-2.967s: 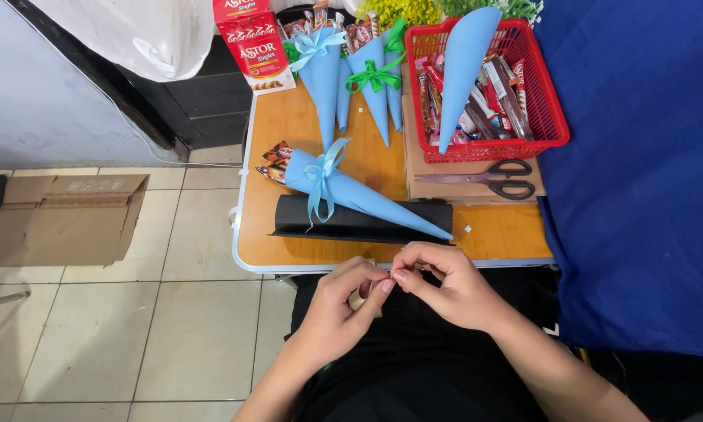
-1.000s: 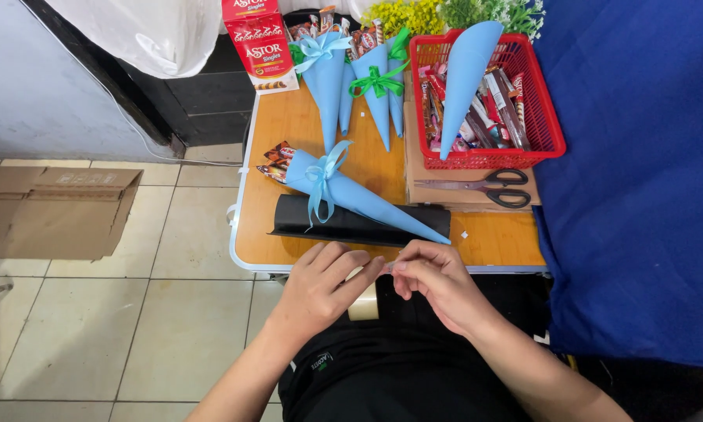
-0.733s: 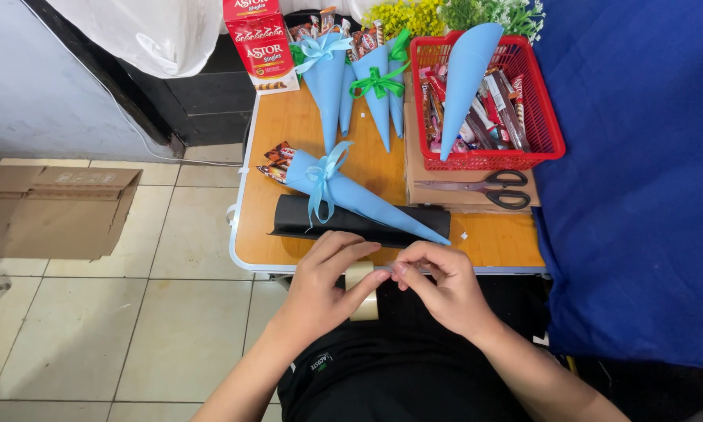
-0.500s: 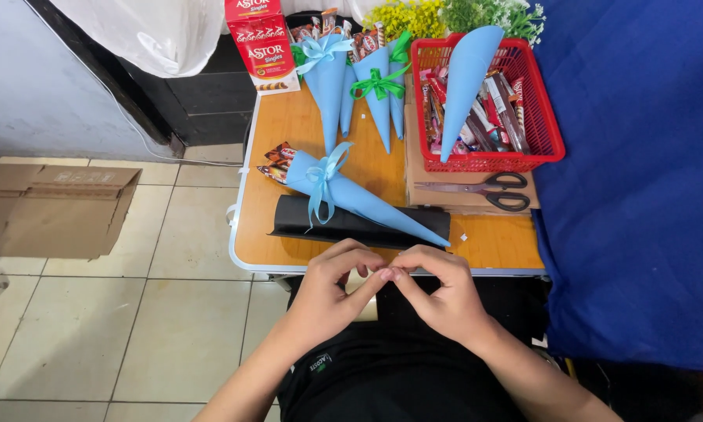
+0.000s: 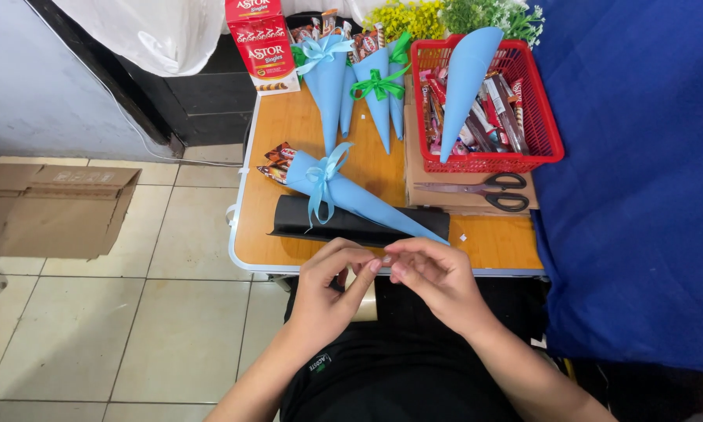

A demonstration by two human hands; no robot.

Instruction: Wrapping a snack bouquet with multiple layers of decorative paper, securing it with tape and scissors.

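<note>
Fingertips pinched together at the table edge.
Left hand and right hand curled, tips touching; anything held too small to tell. At twelve o'clock, blue paper cone on black roll; at one o'clock, red mesh basket holding snack sticks, another cone.

A small wooden-topped table with a white metal rim carries a blue paper cone tied with a light-blue ribbon resting on a black roll, a red plastic basket, black-handled scissors on brown cardboard, and more upright blue cones.
</note>
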